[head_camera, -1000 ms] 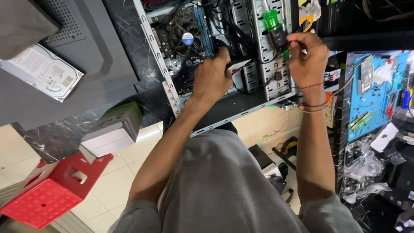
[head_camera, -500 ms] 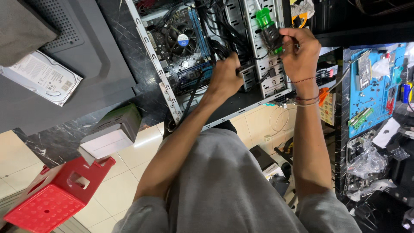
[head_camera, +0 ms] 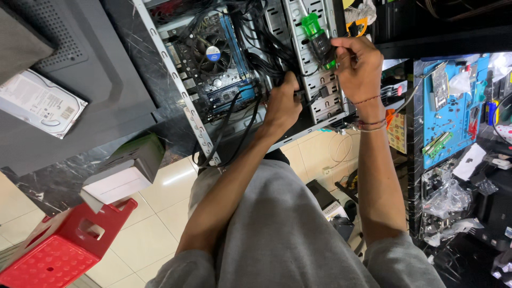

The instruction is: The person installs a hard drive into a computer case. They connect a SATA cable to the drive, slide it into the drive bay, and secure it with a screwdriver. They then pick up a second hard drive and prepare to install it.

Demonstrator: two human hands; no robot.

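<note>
2 hands shifted: left hand (head_camera: 282, 104) now clenched on black cables (head_camera: 242, 114), right hand (head_camera: 358, 66) still grasping green screwdriver (head_camera: 318, 38).

This is a computer repair workshop. An open grey metal computer case (head_camera: 320, 101) lies on a dark marble-look desk (head_camera: 58, 181), with its green board, round fan and black wires (head_camera: 234, 122) showing. A bare silver hard drive (head_camera: 40, 104) sits on a grey case panel (head_camera: 96, 90). To one side is a blue work mat (head_camera: 453, 112) covered with little tools and parts, next to clear plastic bags (head_camera: 448, 200). A red plastic stool (head_camera: 58, 245) stands on the pale tiled floor (head_camera: 160, 200).
</note>
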